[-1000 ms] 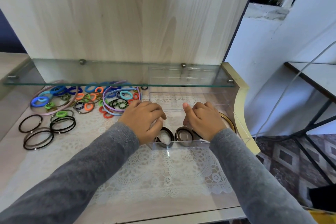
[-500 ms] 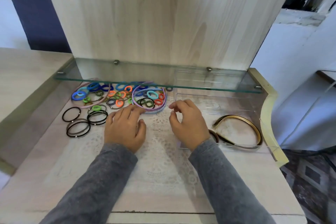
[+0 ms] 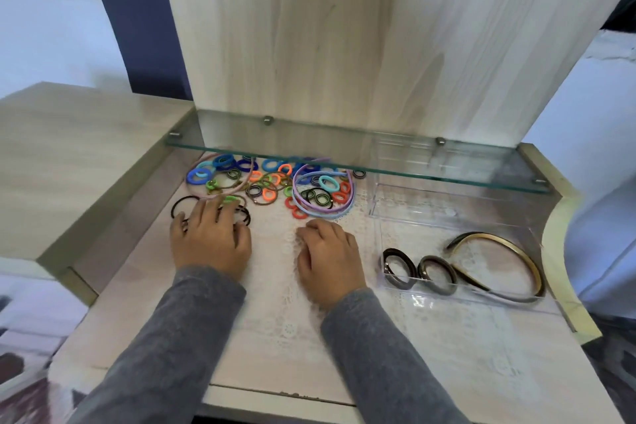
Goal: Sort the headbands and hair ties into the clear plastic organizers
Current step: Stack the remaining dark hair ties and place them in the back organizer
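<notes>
My left hand (image 3: 210,237) lies flat on the mat, its fingertips on the black hair ties (image 3: 179,205) at the left. Beside it, my right hand (image 3: 327,258) rests on the lace mat with loosely curled fingers and holds nothing. Behind both hands is a pile of coloured hair ties (image 3: 268,182), with purple and blue headbands (image 3: 323,214) and a pink headband (image 3: 237,188) among them. At the right stands a clear plastic organizer (image 3: 464,299). It holds two brown hair ties (image 3: 399,268) and a brown and gold headband (image 3: 499,262).
A glass shelf (image 3: 344,155) juts out low over the back of the pile and the organizer. A wooden back panel (image 3: 344,45) rises behind it. A raised wooden ledge (image 3: 69,155) borders the left side. The table's curved right edge (image 3: 557,286) runs just past the organizer.
Both hands have left the organizer and moved left. My left hand has reached the black hair ties and my right hand has settled on the mat. The view has swung left.
</notes>
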Available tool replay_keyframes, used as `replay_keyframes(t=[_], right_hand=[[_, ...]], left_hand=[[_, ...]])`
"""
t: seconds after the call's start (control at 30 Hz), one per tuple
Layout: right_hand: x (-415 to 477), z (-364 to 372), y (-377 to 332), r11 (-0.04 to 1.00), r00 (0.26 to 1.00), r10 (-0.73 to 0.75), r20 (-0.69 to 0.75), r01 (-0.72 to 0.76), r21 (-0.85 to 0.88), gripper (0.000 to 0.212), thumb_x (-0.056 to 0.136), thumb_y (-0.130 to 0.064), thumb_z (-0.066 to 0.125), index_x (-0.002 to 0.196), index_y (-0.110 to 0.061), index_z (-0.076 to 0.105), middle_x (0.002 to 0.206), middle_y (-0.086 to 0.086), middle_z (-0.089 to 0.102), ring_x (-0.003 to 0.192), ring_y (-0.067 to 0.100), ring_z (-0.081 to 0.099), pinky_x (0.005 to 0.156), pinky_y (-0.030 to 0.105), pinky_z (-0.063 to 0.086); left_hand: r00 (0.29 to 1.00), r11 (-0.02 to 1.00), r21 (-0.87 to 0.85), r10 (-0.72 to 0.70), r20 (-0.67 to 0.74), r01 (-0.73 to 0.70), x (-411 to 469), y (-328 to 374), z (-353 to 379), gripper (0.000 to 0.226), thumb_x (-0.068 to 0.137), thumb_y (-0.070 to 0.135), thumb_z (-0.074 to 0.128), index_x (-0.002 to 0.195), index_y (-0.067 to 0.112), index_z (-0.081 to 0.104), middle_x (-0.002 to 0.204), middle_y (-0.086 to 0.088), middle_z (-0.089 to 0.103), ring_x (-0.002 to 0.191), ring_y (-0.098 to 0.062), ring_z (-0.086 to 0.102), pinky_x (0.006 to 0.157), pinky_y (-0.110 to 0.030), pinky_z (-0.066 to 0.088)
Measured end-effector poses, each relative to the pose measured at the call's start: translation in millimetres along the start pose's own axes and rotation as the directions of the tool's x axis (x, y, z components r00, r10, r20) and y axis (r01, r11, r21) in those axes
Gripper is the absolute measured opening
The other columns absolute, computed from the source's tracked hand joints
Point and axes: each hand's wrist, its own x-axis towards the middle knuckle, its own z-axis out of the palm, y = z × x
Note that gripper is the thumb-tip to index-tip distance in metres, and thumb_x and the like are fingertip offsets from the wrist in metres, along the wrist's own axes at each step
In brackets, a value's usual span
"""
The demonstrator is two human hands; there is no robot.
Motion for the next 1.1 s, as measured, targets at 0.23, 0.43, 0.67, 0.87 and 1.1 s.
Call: replay_keyframes(t=[0.23, 0.43, 0.67, 0.87, 1.1], right_hand=[[3.1, 5.0, -3.2, 0.992, 0.999, -0.049, -0.017, 0.047, -0.116, 0.042, 0.075, -0.027, 0.031, 0.096, -0.015, 0.066, 0.097, 0.002, 0.062, 0.086, 0.025, 0.058, 0.071, 0.037, 0.047], [13.8, 11.1, -8.1, 0.987, 0.997, -0.030, -0.074, 0.018, -0.157, 0.025, 0.072, -0.022, 0.055, 0.092, -0.013, 0.066, 0.093, 0.003, 0.061, 0.086, 0.025, 0.056, 0.069, 0.037, 0.047], [36.8, 25.6, -20.8, 0.982, 0.988, -0.052, -0.144, 0.024, -0.189, 0.028, 0.076, -0.024, 0.065, 0.103, -0.019, 0.070, 0.104, 0.004, 0.062, 0.093, 0.025, 0.055, 0.076, 0.038, 0.047], [56.0, 39.0, -29.6, 0.980, 0.991, -0.038, -0.125, 0.012, -0.198, 0.034, 0.077, -0.024, 0.065, 0.111, -0.024, 0.069, 0.107, 0.011, 0.059, 0.093, 0.030, 0.053, 0.077, 0.042, 0.046], [59.4, 44.7, -27.5, 0.991, 0.992, -0.029, -0.122, 0.012, -0.137, 0.028, 0.079, -0.021, 0.059, 0.105, -0.018, 0.067, 0.114, 0.012, 0.054, 0.101, 0.030, 0.047, 0.083, 0.043, 0.042]], left_hand=[[0.997, 0.998, -0.011, -0.070, -0.019, 0.070, 14.3, -29.6, -1.8, 0.024, 0.086, 0.023, 0.052, 0.104, 0.023, 0.068, 0.111, 0.000, 0.066, 0.104, -0.024, 0.057, 0.089, -0.042, 0.032], [0.998, 0.997, -0.045, -0.064, -0.014, 0.063, 13.3, -30.9, 1.1, 0.020, 0.086, 0.024, 0.055, 0.100, 0.026, 0.069, 0.108, 0.004, 0.068, 0.102, -0.023, 0.058, 0.091, -0.042, 0.031], [0.997, 0.984, -0.175, -0.011, -0.080, -0.003, 13.8, -29.1, 1.4, 0.026, 0.083, 0.024, 0.047, 0.095, 0.029, 0.069, 0.099, 0.007, 0.069, 0.094, -0.021, 0.061, 0.086, -0.038, 0.032], [1.000, 0.987, -0.161, 0.003, 0.010, -0.001, 15.5, -29.6, 1.2, 0.018, 0.088, 0.020, 0.058, 0.097, 0.031, 0.069, 0.103, 0.009, 0.069, 0.100, -0.019, 0.059, 0.088, -0.037, 0.026], [0.998, 0.984, -0.179, 0.007, 0.064, 0.004, 15.9, -28.0, -4.4, 0.021, 0.090, 0.021, 0.053, 0.098, 0.035, 0.066, 0.106, 0.014, 0.066, 0.103, -0.015, 0.056, 0.090, -0.036, 0.023]])
